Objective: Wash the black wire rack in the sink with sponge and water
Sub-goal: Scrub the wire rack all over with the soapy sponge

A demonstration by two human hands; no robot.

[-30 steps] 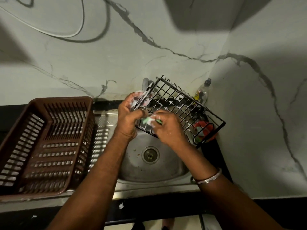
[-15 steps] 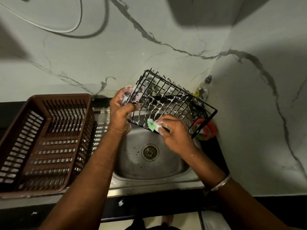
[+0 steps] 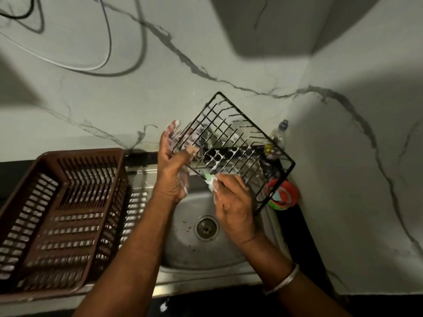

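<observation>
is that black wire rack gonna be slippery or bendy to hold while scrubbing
Probably slippery: white suds coat the black wire rack and the left hand gripping its edge. Likely stiff, since it keeps its shape tilted over the sink, held from one side. Seemingly light: one hand carries it while the right hand presses the sponge against it.

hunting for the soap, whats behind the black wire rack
Through the black wire rack show a grey metal tap and the lower part of a clear plastic bottle in the corner. Its label is too covered to read.
</observation>
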